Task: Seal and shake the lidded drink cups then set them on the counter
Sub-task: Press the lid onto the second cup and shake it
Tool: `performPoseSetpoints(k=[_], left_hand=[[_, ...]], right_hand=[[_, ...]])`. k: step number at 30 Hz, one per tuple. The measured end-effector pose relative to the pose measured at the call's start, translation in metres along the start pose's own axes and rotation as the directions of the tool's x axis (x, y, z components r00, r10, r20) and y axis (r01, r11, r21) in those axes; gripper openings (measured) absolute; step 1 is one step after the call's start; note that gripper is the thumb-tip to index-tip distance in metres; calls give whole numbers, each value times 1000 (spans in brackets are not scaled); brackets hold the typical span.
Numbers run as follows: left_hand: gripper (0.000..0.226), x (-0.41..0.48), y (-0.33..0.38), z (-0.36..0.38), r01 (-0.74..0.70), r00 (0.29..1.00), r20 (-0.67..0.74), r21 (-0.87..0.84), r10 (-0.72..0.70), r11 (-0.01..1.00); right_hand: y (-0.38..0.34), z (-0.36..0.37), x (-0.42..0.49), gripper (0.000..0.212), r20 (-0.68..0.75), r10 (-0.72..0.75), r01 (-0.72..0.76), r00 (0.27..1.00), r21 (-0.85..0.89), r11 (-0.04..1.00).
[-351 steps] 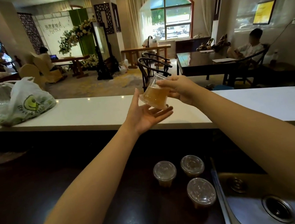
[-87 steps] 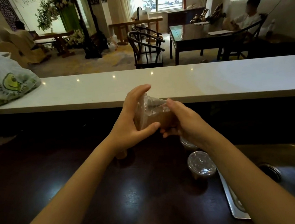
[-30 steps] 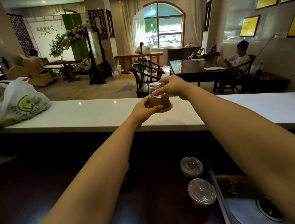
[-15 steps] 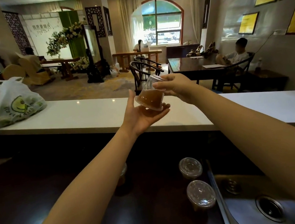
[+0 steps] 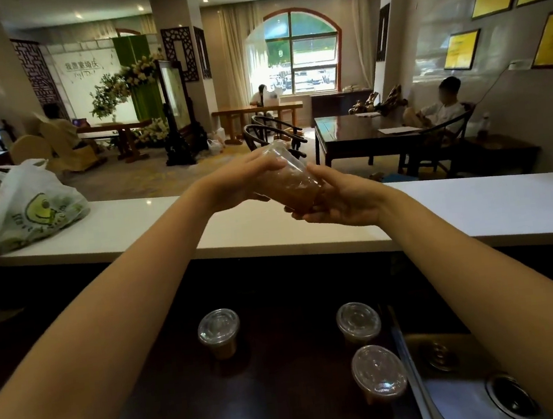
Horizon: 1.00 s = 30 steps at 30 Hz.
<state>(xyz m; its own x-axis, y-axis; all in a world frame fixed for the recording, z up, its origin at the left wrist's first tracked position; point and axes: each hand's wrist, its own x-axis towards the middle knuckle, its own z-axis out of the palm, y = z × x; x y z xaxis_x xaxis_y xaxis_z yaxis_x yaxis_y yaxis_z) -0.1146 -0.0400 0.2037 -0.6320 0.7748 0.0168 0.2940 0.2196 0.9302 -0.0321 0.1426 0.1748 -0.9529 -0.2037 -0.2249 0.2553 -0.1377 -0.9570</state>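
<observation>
Plastic cup (image 5: 291, 181) tilted, pinched between both hands.
Left hand (image 5: 248, 181) and right hand (image 5: 343, 201) share your grip — a loose lid would spill.

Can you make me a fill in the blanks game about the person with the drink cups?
1. The held cup is gripped by ____ hands.
2. On the dark counter below stand ____ lidded cups.
3. The plastic bag lies on the ____ counter.
4. The drink in the held cup is ____ in colour.

Missing words: both; three; white; brown
</observation>
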Motion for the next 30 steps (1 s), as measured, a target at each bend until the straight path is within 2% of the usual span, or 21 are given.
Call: performPoseSetpoints(k=[2,5,9,12,15,18,24,28,30], left_hand=[[55,-1,10,-6,-14,999,50,54,11,998],[53,-3,29,-10,21,996,80,99,-29,995],[49,0,45,-3,66,995,45,305,-84,950],[68,6,46,3,80,992,43,493,-116,866],[71,10,39,10,39,995,48,620,-87,783],[69,12,26,16,1,997,56,660,-51,751],[73,17,-16,30,9,995,63,723,-80,691],[78,18,-65,39,10,999,13,762,-32,647],[80,19,-94,43,22,999,12,763,-49,646]], right_hand=[[1,4,-4,45,4,-66,66,998,44,997],[8,12,-3,39,-88,-191,195,978,41,980],[25,21,5,62,-233,-379,367,896,-95,926],[35,32,5,58,-299,-454,386,839,-261,885],[48,37,6,60,-321,-488,401,812,-301,865],[62,35,8,62,-300,-468,373,831,-322,870],[93,14,7,58,-182,-377,252,908,-481,840],[128,-10,-3,68,-263,-286,88,921,-575,814],[151,-21,-12,67,-312,-240,-34,919,-669,742]])
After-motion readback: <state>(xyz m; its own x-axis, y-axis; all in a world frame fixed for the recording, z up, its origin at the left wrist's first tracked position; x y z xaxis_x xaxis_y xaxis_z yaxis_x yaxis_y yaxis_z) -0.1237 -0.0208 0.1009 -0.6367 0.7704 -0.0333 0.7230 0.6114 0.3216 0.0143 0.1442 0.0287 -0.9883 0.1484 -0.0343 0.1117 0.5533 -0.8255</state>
